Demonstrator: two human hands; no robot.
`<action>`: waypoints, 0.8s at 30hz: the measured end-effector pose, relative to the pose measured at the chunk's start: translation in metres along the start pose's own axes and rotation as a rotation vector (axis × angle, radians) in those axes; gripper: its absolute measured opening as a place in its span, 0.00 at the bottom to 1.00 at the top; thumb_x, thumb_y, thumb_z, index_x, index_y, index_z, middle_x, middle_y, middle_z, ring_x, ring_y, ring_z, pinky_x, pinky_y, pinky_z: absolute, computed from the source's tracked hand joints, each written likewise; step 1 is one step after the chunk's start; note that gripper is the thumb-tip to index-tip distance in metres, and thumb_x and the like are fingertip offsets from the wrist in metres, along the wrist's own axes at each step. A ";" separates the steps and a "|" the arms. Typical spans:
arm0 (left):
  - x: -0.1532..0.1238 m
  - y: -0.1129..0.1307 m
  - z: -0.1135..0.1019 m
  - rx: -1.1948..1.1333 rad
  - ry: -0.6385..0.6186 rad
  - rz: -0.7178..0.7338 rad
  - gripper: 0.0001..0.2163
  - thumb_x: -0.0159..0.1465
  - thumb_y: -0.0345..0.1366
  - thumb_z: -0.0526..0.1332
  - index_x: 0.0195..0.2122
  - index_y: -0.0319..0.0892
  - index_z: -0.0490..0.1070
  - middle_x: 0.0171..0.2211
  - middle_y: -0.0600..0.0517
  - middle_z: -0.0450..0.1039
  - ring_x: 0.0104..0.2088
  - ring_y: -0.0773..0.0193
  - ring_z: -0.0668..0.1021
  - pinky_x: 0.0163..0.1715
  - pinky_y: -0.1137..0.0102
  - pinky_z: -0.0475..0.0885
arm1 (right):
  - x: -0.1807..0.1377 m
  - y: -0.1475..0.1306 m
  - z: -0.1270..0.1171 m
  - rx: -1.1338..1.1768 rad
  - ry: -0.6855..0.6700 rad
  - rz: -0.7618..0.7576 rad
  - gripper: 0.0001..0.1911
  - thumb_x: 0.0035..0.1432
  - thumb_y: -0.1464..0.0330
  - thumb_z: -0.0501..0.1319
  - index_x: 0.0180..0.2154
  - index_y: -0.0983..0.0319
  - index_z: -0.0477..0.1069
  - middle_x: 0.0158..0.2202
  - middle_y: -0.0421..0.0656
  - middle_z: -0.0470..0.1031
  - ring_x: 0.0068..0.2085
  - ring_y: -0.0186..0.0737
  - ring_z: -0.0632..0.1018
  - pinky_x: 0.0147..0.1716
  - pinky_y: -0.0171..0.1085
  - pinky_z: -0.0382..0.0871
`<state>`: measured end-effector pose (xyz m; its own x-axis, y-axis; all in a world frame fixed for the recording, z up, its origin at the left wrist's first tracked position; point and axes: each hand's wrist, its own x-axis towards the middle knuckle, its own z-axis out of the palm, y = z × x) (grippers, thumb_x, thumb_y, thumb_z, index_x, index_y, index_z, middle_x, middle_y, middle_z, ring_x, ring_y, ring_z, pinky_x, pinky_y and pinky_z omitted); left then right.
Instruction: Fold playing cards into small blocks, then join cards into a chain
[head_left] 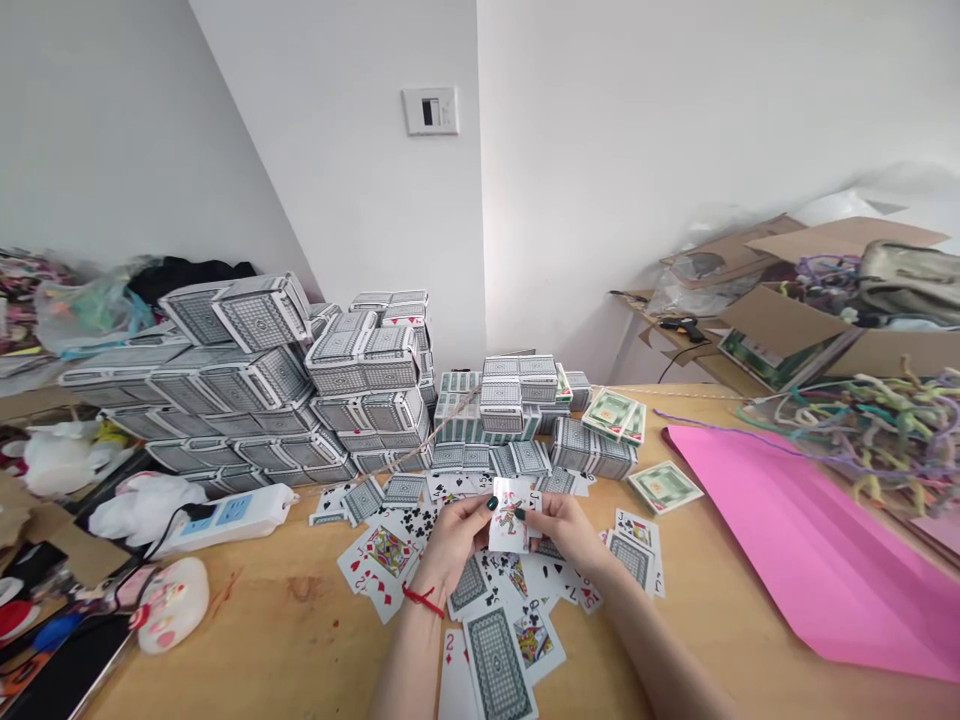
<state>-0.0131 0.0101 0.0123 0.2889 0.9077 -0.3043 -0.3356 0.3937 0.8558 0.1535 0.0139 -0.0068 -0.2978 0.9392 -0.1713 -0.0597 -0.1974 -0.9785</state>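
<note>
Two playing cards, a joker [507, 520] in front and a jack partly behind it, are held up between my hands. My left hand [466, 530], with a red string bracelet on its wrist, pinches them at the left edge. On the opposite side my right hand [562, 525] grips the right edge, thumb on the joker's face. Loose playing cards [499, 660] lie scattered beneath and around both hands, some face up, some showing grey patterned backs. A jack of diamonds [388, 548] is left of my left hand.
Structures built from grey-backed cards [262, 400] rise at the back left. Green card packs [666, 487] lie on the right, beside a pink sheet [810, 540]. A white power strip [232, 515] and a round white toy [174, 605] are on the left. A cardboard box [795, 325] stands far right.
</note>
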 end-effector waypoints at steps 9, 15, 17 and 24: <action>0.006 -0.007 -0.001 0.111 0.091 0.051 0.15 0.49 0.41 0.65 0.34 0.36 0.75 0.24 0.48 0.75 0.24 0.63 0.74 0.28 0.69 0.69 | 0.000 0.002 -0.002 -0.022 -0.035 -0.015 0.18 0.44 0.54 0.61 0.23 0.64 0.68 0.19 0.40 0.71 0.19 0.33 0.69 0.21 0.33 0.65; 0.012 -0.017 -0.004 0.315 0.224 0.167 0.14 0.48 0.45 0.64 0.26 0.36 0.74 0.16 0.54 0.67 0.18 0.69 0.66 0.19 0.75 0.60 | 0.000 0.003 -0.003 -0.043 -0.027 -0.005 0.19 0.45 0.53 0.60 0.23 0.64 0.67 0.19 0.40 0.71 0.19 0.33 0.70 0.22 0.33 0.65; 0.013 -0.019 -0.003 0.393 0.264 0.224 0.13 0.49 0.44 0.63 0.24 0.37 0.73 0.16 0.55 0.65 0.18 0.70 0.65 0.19 0.75 0.58 | 0.000 0.004 -0.003 -0.048 -0.017 0.000 0.18 0.45 0.54 0.60 0.22 0.64 0.67 0.18 0.40 0.71 0.19 0.33 0.70 0.21 0.33 0.65; 0.007 -0.020 0.010 0.709 0.420 0.419 0.10 0.57 0.38 0.54 0.19 0.43 0.61 0.16 0.57 0.59 0.19 0.67 0.63 0.22 0.73 0.55 | -0.001 -0.002 0.003 0.000 -0.026 -0.009 0.16 0.44 0.56 0.62 0.20 0.62 0.65 0.17 0.38 0.69 0.18 0.32 0.69 0.20 0.33 0.64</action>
<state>0.0050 0.0072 -0.0027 -0.1275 0.9886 0.0802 0.3286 -0.0342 0.9439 0.1511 0.0124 -0.0048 -0.3219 0.9332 -0.1595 -0.0620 -0.1889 -0.9800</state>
